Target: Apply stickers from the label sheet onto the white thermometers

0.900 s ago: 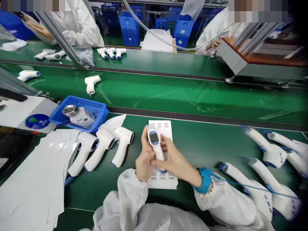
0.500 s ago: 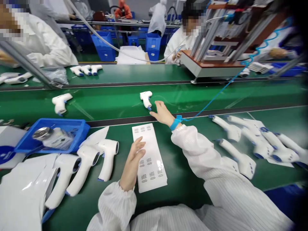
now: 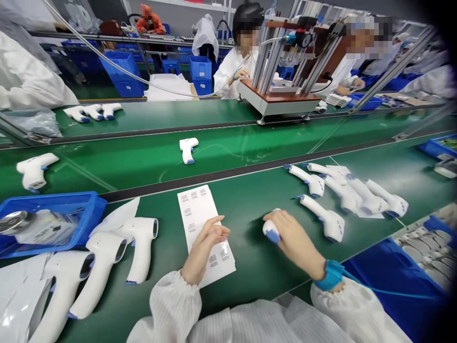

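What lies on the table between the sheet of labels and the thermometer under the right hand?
Nothing: in the head view, only bare green table separates the label sheet from the thermometer that the right hand covers.

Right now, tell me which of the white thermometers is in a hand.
The thermometer under the right hand, its blue-tipped end showing. The others lie untouched on the green bench and belt.

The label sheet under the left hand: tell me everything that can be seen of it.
The label sheet is a long white rectangle, paper by its look, lying flat on the green bench, its long side running away from the person. Small blocks of dark print sit on it in pairs; some spots look bare. The left hand rests on its near half, fingertips on the surface. White thermometers lie beside it on the left, apart from it.
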